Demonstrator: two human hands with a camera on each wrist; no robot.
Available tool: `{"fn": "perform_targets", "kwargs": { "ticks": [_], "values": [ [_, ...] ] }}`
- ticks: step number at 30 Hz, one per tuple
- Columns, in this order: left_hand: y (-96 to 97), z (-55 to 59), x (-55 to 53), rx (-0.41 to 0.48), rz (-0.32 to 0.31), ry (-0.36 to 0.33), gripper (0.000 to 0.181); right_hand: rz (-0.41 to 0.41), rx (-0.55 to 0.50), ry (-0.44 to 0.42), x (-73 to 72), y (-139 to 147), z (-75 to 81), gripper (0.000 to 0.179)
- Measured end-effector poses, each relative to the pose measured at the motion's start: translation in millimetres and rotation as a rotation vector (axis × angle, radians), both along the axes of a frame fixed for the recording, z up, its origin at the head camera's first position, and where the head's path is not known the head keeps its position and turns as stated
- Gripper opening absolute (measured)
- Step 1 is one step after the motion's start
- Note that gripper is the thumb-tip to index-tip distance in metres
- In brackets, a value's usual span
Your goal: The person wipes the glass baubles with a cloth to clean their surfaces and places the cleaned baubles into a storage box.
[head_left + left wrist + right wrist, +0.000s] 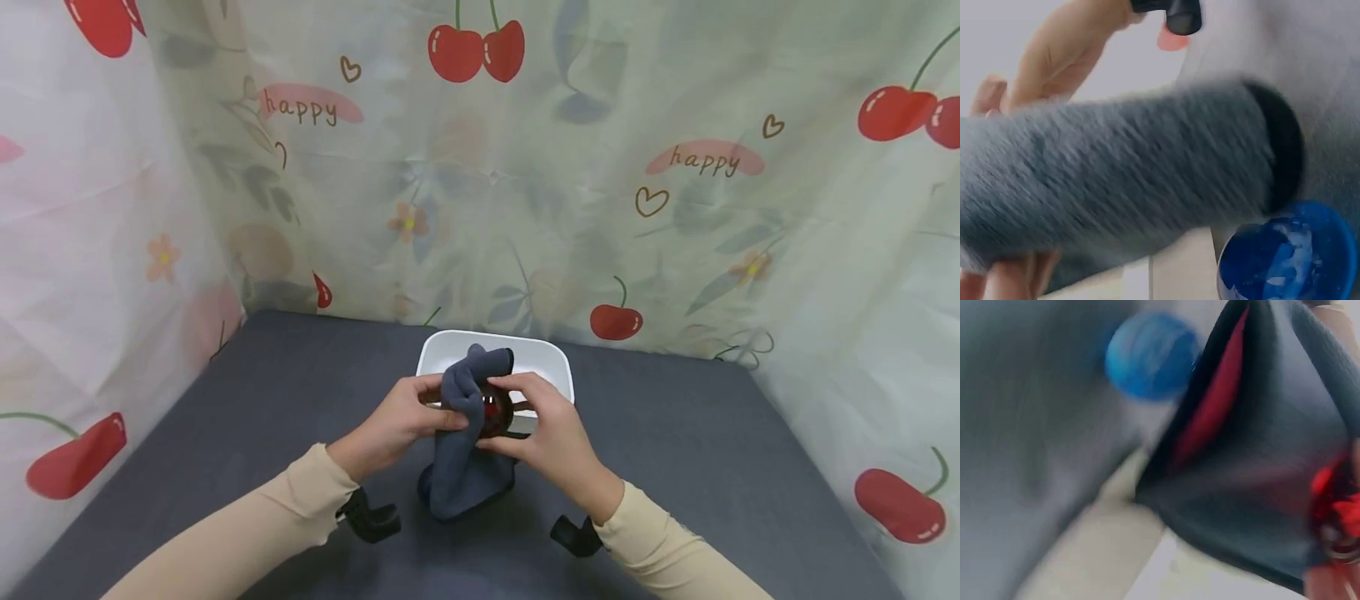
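Observation:
My left hand (393,421) pinches a dark grey cloth (472,479) between thumb and fingers, in front of a white tub. The cloth hangs down below the fingers and also stands in a fold above them. A dark red, glassy ball (495,410) sits against the cloth's right side, held between the curled fingers and thumb of my right hand (551,429). In the right wrist view only part of the red ball (1340,515) shows at the right edge. The cloth (1116,169) fills much of the left wrist view, blurred.
The white tub (558,367) stands at the back of the dark grey table (322,358). A blue glassy ball (1150,356) lies on the table near the cloth, mostly hidden in the head view. Cherry-printed curtains (487,167) enclose the back and sides.

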State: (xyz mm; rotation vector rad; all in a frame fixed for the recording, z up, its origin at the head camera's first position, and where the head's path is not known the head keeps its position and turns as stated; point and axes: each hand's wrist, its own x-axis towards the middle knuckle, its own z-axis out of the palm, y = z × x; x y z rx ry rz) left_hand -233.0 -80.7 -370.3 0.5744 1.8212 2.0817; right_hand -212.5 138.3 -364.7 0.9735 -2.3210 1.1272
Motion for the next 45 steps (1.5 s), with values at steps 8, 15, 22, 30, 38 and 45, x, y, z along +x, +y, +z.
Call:
{"fn": "perform_targets", "kwargs": {
  "ticks": [8,15,22,30,38,45],
  "values": [
    [0.3,-1.4,0.4,-0.001,0.042,-0.018,0.033,0.024,0.003,-0.028,2.9,5,-3.1,0.068],
    [7.2,1.9,2.9,0.075,-0.003,-0.069,0.044,-0.005,-0.194,-0.161,3.3,1,-2.1,0.067],
    [6.3,0.0,5.7,-0.075,0.071,0.0,0.051,-0.089,-0.079,-0.261,3.2,-1,0.8,0.073],
    [0.6,-1.4,4.6,-0.016,0.06,-0.061,0.05,0.067,-0.346,-0.594,5.3,0,7.7,0.064],
    [7.1,-2.2,7.9,-0.007,0.12,-0.02,0.05,-0.035,-0.076,-0.195,6.8,-2,10.9,0.064],
    [2.0,0.0,4.2,0.08,0.056,-0.126,0.034,0.104,-0.382,-0.559,1.8,8,3.6,0.064]
  ]
}}
